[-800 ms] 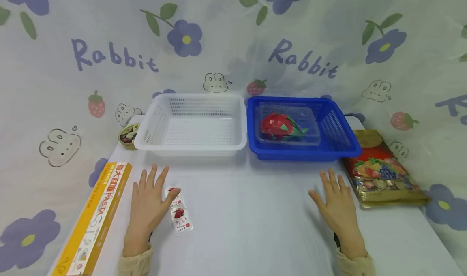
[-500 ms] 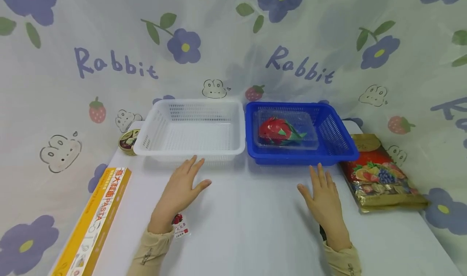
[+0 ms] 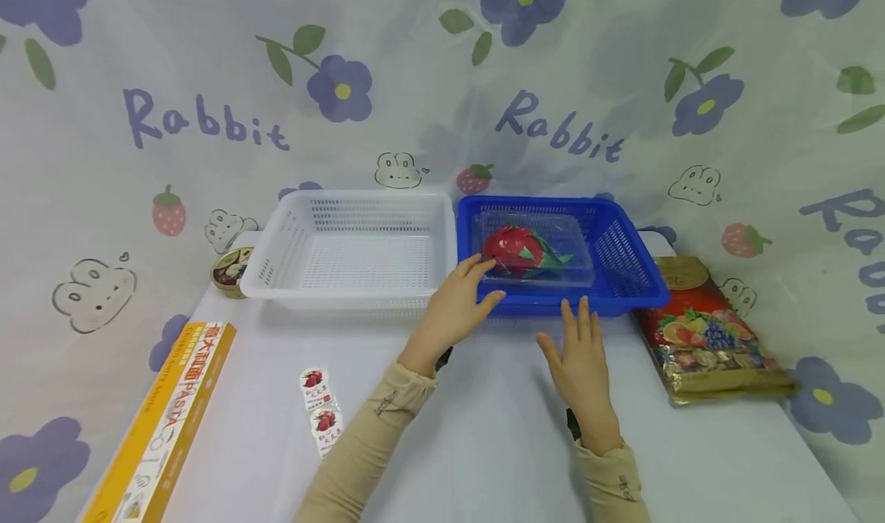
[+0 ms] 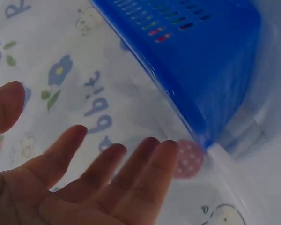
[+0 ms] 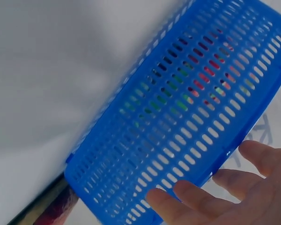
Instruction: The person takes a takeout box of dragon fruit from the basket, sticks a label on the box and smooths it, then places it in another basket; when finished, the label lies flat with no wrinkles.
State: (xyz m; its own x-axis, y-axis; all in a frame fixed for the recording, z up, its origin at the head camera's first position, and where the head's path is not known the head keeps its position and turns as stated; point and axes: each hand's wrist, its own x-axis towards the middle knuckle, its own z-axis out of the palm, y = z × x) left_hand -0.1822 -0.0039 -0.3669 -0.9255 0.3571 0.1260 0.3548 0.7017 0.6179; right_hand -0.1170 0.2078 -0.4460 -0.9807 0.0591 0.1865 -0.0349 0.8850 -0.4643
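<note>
A red dragon fruit (image 3: 515,248) with green leaf tips sits in a clear plastic box (image 3: 577,246) inside the blue basket (image 3: 625,250). My left hand (image 3: 452,308) reaches across to the basket's front left corner, its fingertips overlapping the rim in the head view. It holds nothing, its fingers spread. My right hand (image 3: 581,373) is in front of the same basket, fingers pointing at the front rim, also holding nothing. Through the slots in the right wrist view, red and green patches of the fruit show.
A white basket (image 3: 373,258) stands left of the blue one. Two dragon fruit stickers (image 3: 323,415) lie at front left. A pasta box (image 3: 162,423) and a round tin (image 3: 231,272) line the left side; a red and gold food bag (image 3: 712,331) lies at right.
My left hand has swung right and forward, from beside the stickers to the blue basket's front left corner, uncovering the stickers. My right hand has shifted a little left and forward toward the rim.
</note>
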